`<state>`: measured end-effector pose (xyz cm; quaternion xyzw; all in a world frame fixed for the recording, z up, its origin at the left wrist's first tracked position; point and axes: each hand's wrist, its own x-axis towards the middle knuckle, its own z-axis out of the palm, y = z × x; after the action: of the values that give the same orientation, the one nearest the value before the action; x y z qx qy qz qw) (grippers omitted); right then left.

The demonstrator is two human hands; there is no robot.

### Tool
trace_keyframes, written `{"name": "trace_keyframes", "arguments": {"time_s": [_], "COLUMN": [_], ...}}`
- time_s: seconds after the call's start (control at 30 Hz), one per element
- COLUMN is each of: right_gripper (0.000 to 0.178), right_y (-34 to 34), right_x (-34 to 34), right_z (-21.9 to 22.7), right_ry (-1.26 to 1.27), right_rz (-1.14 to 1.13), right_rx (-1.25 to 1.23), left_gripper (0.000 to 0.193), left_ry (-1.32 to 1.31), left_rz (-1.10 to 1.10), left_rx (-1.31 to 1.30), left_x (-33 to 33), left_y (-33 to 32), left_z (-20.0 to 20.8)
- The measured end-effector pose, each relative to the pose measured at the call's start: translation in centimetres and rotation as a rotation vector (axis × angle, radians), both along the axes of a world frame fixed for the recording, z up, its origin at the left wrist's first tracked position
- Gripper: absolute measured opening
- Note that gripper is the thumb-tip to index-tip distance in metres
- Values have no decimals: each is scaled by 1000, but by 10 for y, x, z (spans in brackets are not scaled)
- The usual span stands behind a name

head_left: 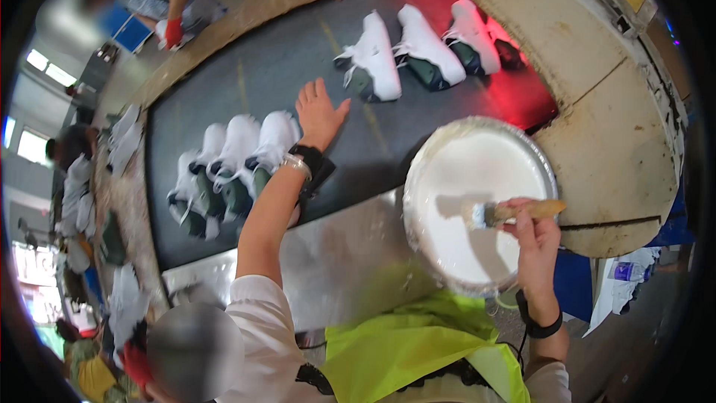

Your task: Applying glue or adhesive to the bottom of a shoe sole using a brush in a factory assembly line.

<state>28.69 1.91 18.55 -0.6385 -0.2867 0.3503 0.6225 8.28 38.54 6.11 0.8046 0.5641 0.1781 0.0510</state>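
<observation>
My left hand (321,113) reaches over the dark conveyor belt (283,67) with its fingers spread and nothing in them. Just left of it stands a cluster of several white shoe uppers (237,145) on dark green lasts, laces hanging loose. My right hand (535,235) grips a paintbrush (488,215) with a wooden handle. The brush is over a round bucket (415,227) of white liquid, its bristles at or just above the surface; contact is unclear. Farther off, three more white uppers (379,52) stand in a slanted row.
Red light falls on the belt's far right end beside a dark object (509,54). A worn tan panel (619,134) curves along the right. A metal strip (350,254) edges the belt's near side. Co-workers, one with a red-gloved hand (173,32), are at the left.
</observation>
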Motion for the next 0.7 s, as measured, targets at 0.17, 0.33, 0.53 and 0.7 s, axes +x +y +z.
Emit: {"name": "trace_keyframes", "arguments": {"time_s": [0.17, 0.33, 0.53, 0.7], "right_gripper": [20, 21, 23, 23], "right_y": [-18, -34, -17, -3], "right_x": [-17, -22, -11, -13], "right_z": [16, 19, 6, 9], "right_ry": [42, 31, 6, -21], "right_rz": [9, 62, 37, 87], "right_rx": [23, 52, -32, -28], "left_gripper": [90, 97, 79, 66], "left_ry": [-38, 13, 136, 151], "left_rz": [134, 468, 403, 309], "left_rx": [378, 82, -185, -138], "left_x": [-110, -137, -132, -112], "left_y": [-98, -119, -46, 20], "left_z": [16, -9, -4, 17]}}
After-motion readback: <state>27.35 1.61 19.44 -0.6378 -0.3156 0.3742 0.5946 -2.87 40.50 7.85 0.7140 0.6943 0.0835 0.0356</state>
